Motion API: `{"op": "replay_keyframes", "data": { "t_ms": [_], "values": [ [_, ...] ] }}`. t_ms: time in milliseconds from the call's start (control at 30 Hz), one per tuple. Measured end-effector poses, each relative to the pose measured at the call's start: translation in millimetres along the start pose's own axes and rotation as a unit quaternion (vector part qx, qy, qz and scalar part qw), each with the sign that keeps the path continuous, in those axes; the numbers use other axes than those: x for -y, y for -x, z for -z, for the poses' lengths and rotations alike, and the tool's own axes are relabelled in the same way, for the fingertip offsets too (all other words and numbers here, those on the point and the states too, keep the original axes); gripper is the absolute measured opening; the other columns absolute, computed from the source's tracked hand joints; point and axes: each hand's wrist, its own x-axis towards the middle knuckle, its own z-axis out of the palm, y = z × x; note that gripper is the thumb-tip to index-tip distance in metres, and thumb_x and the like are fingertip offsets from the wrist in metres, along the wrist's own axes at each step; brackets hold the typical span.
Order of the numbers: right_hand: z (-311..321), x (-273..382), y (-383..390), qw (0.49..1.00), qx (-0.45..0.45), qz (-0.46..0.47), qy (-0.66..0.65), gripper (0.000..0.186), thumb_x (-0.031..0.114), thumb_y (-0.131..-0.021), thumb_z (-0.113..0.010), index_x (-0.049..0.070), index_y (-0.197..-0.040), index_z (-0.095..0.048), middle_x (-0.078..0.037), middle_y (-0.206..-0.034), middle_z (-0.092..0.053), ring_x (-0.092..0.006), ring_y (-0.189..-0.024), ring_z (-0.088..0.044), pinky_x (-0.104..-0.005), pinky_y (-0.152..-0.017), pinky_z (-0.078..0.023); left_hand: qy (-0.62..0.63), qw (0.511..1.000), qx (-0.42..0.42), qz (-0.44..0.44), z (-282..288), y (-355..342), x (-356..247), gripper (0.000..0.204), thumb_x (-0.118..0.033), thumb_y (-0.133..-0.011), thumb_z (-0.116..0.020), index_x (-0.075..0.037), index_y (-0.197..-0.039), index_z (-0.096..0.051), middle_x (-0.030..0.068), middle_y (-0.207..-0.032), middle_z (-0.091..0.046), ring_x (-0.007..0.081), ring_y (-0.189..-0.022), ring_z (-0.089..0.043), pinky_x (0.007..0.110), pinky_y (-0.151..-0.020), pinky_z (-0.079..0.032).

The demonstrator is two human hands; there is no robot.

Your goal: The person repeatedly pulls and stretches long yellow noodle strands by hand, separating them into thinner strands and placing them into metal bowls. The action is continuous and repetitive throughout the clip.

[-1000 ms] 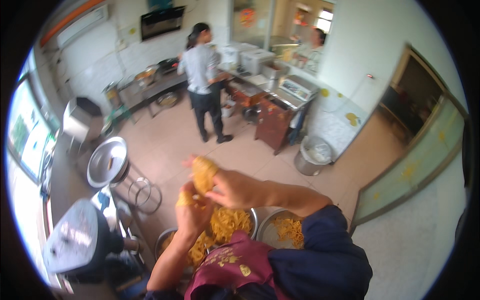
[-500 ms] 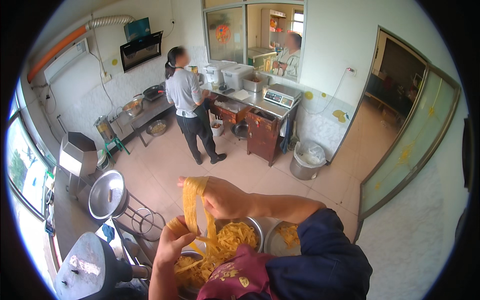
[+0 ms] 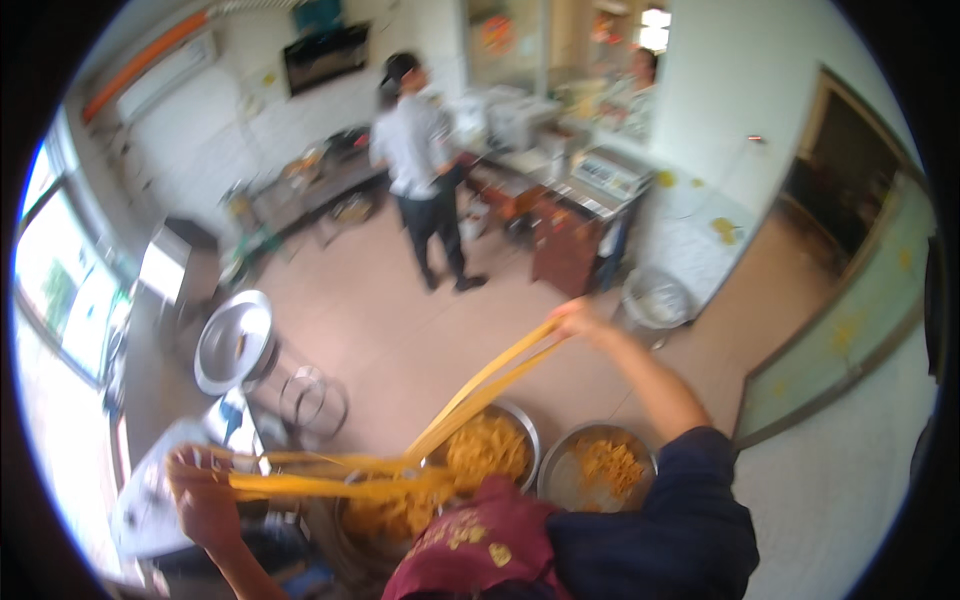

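A long yellow dough strip (image 3: pixel 470 400) is stretched wide between my two hands. My left hand (image 3: pixel 200 495) grips one end low at the left. My right hand (image 3: pixel 578 320) holds the other end, raised with the arm extended. The strip sags in the middle over a metal bowl (image 3: pixel 520 415) full of yellow strips. A second metal bowl (image 3: pixel 560 470) of yellow pieces sits to its right. A dark red apron (image 3: pixel 470 545) shows at the bottom edge.
A person in a white shirt (image 3: pixel 415 150) stands at a counter at the back. A shallow metal basin (image 3: pixel 232 340) sits on a stand at left, with a wire stool (image 3: pixel 315 400) beside it. A wooden counter (image 3: pixel 570 235) and a metal bucket (image 3: pixel 655 300) stand on the tiled floor.
My hands were close together with the dough bunched and looped between them. They have since drawn far apart, left hand down-left, right hand up-right, stretching the strip long.
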Motion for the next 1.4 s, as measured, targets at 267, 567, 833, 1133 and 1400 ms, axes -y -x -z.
{"op": "replay_keyframes", "data": {
  "t_ms": [267,567,833,1133,1400],
  "values": [
    [164,-106,35,0.932,-0.313,-0.152,-0.105,0.013,0.004,-0.086,-0.054,0.003,-0.09,-0.066,-0.003,-0.069,-0.055,-0.0138,-0.056,-0.053,-0.0337,-0.056,-0.056,-0.212,0.955,-0.017,-0.207,75,24,-157,0.071,-0.011,-0.095,-0.056,-0.004,-0.16,-0.026,0.022,-0.17,-0.015,0.0416,-0.158,-0.009,0.066,-0.126,-0.006],
    [191,-137,5,0.941,-0.273,-0.197,0.038,0.032,0.006,-0.09,-0.043,0.0,-0.115,-0.063,-0.008,-0.077,-0.064,-0.0111,-0.05,-0.046,-0.0287,-0.048,-0.045,-0.504,0.832,0.014,-0.234,89,30,-190,0.058,-0.014,-0.099,-0.055,-0.01,-0.155,-0.042,0.0189,-0.164,-0.034,0.0406,-0.155,-0.025,0.064,-0.125,-0.015],
    [116,-37,6,0.969,-0.095,-0.16,-0.16,0.052,0.0,-0.081,-0.042,-0.003,-0.132,-0.055,-0.018,-0.1,-0.068,-0.0102,-0.048,-0.043,-0.0233,-0.043,-0.038,-0.556,0.801,0.028,-0.218,92,26,-200,0.06,-0.017,-0.098,-0.055,-0.009,-0.155,-0.041,0.0187,-0.164,-0.034,0.0406,-0.154,-0.027,0.065,-0.124,-0.018],
    [-161,96,71,0.619,0.383,-0.055,-0.684,0.087,-0.015,-0.075,-0.045,0.0,-0.159,-0.026,-0.036,-0.141,-0.049,-0.0234,-0.088,-0.068,-0.0221,-0.043,-0.053,-0.399,0.888,0.157,-0.169,41,48,-99,0.064,0.001,-0.089,-0.053,-0.002,-0.153,-0.044,0.0272,-0.161,-0.036,0.0522,-0.15,-0.028,0.069,-0.12,-0.022],
    [-320,198,95,0.866,0.397,0.213,-0.216,0.076,-0.023,-0.072,-0.028,-0.001,-0.142,-0.049,-0.021,-0.139,-0.06,-0.0277,-0.132,-0.06,-0.0456,-0.117,-0.044,-0.373,0.879,0.294,-0.039,-65,59,-17,0.057,0.014,-0.093,-0.04,-0.005,-0.143,-0.056,0.0227,-0.149,-0.052,0.0428,-0.137,-0.053,0.054,-0.113,-0.046]
  ]
}}
